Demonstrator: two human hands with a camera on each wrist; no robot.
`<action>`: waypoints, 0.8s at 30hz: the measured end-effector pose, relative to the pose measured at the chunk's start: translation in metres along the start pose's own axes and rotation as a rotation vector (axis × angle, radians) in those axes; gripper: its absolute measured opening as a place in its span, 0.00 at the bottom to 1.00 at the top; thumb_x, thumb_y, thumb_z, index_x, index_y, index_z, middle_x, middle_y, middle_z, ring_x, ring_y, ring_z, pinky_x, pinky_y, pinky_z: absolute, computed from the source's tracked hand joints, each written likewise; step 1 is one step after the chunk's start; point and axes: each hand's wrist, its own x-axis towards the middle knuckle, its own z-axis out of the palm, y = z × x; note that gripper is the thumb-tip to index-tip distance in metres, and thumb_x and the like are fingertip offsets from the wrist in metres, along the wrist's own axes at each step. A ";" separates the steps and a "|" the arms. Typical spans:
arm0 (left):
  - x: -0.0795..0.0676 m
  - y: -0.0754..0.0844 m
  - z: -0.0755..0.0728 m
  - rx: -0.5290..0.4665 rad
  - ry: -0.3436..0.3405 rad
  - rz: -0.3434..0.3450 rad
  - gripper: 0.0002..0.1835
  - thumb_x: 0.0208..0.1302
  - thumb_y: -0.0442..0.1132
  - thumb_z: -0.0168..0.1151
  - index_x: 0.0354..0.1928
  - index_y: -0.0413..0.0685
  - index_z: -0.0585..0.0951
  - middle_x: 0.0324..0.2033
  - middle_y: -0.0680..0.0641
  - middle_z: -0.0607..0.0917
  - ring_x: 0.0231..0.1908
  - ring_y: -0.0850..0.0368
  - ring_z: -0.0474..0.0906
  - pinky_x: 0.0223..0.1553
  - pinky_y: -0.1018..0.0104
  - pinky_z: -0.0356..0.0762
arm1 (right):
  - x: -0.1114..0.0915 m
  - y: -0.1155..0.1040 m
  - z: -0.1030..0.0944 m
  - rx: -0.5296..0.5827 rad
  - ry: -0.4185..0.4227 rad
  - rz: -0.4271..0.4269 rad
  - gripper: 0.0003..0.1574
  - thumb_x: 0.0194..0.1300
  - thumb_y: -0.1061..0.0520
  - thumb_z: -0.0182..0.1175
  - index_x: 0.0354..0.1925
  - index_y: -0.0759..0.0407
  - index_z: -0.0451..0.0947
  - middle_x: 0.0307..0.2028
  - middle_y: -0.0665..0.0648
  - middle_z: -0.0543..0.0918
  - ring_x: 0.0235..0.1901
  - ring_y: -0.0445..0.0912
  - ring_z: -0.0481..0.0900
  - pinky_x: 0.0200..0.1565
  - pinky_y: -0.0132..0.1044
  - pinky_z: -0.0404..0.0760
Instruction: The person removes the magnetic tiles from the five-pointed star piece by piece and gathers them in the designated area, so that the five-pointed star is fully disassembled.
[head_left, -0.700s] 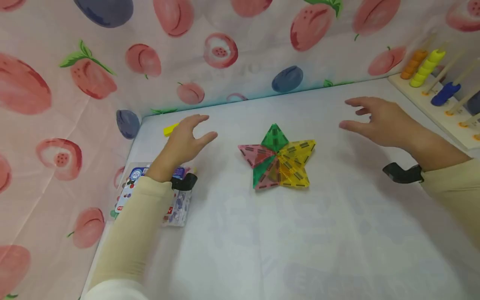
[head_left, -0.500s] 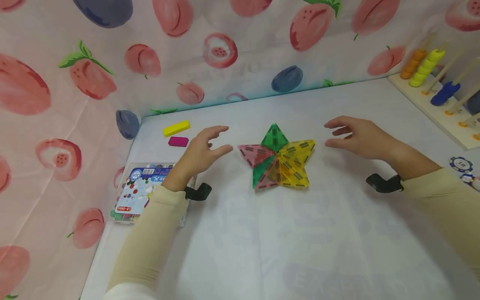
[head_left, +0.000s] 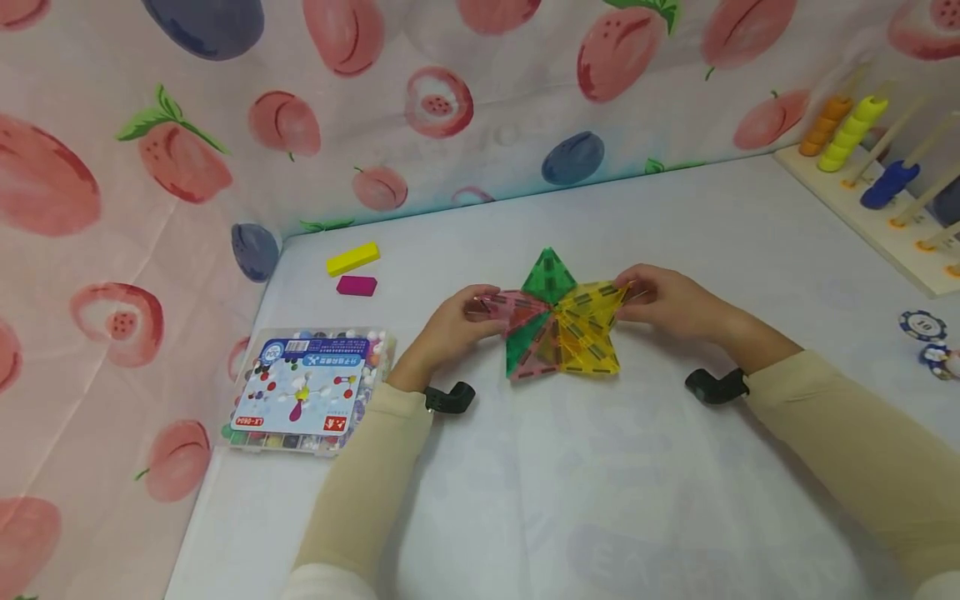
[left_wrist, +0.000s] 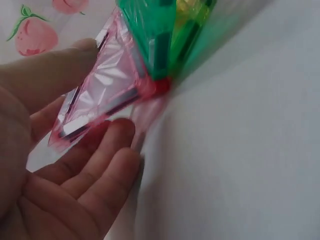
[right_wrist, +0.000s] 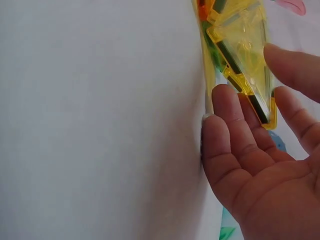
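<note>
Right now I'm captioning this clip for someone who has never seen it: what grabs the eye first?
A colourful star of translucent tiles lies mid-table, the left hand pinching its pink point and the right hand its yellow point. Behind hangs a fruit-print cloth. A bead box lies at the left, and a ring stacker stands far right.

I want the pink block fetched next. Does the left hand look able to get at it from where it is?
Probably yes. The left hand grips the star's pink tip, and the pink block lies on bare table just beyond it, beside the yellow block; nothing stands between, but it must let go first.
</note>
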 end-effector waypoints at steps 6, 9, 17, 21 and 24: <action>0.007 0.001 0.010 -0.026 0.051 -0.017 0.23 0.53 0.41 0.66 0.51 0.54 0.71 0.40 0.50 0.78 0.37 0.57 0.74 0.37 0.65 0.71 | 0.006 0.002 0.004 -0.042 0.027 -0.010 0.18 0.58 0.55 0.61 0.45 0.55 0.67 0.41 0.57 0.74 0.38 0.50 0.69 0.37 0.41 0.70; 0.008 0.000 0.011 -0.011 0.071 -0.043 0.20 0.55 0.41 0.64 0.50 0.56 0.71 0.39 0.50 0.78 0.35 0.57 0.73 0.34 0.65 0.72 | 0.005 0.003 0.001 -0.065 0.019 -0.003 0.16 0.58 0.56 0.60 0.44 0.54 0.67 0.39 0.57 0.74 0.36 0.50 0.68 0.36 0.40 0.69; 0.012 -0.005 0.014 -0.018 0.087 -0.049 0.19 0.56 0.40 0.63 0.50 0.56 0.72 0.38 0.50 0.78 0.34 0.57 0.74 0.33 0.66 0.72 | -0.011 0.018 -0.037 -0.015 0.005 0.071 0.28 0.57 0.51 0.61 0.51 0.57 0.61 0.36 0.60 0.75 0.31 0.51 0.71 0.30 0.38 0.72; 0.013 -0.007 0.012 -0.022 0.085 -0.047 0.19 0.56 0.40 0.63 0.50 0.57 0.72 0.38 0.50 0.79 0.34 0.58 0.75 0.33 0.65 0.72 | -0.024 0.031 -0.060 0.044 0.122 0.140 0.34 0.59 0.46 0.59 0.54 0.61 0.56 0.44 0.62 0.72 0.37 0.51 0.73 0.33 0.33 0.75; 0.015 -0.009 0.012 -0.016 0.074 -0.043 0.18 0.56 0.40 0.63 0.49 0.56 0.72 0.38 0.50 0.79 0.34 0.58 0.75 0.33 0.65 0.71 | -0.033 0.045 -0.077 -0.024 0.234 0.176 0.32 0.60 0.43 0.55 0.52 0.62 0.59 0.47 0.64 0.70 0.42 0.51 0.71 0.31 0.28 0.74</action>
